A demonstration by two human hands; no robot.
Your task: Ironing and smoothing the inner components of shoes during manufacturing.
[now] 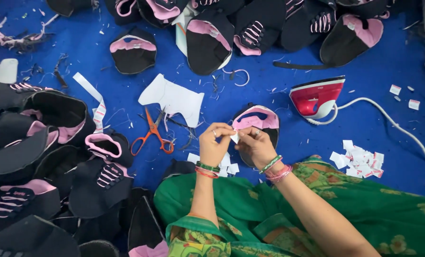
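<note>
My left hand [214, 144] and my right hand [255, 145] meet over a blue surface [269, 85], both pinching a small white label [234, 137] between their fingertips. Just beyond the fingers lies a black shoe upper with a pink lining [257, 119]. Both wrists wear green and red bangles. A few more white labels [229, 165] lie under my hands. Green patterned cloth [279, 214] covers my lap below.
Orange-handled scissors [151, 134] and a white paper pattern [173, 99] lie left of my hands. A red and white iron [316, 97] with a white cord sits to the right, near a heap of white labels [360, 162]. Black and pink shoe uppers are piled at left [46, 162] and along the top [207, 40].
</note>
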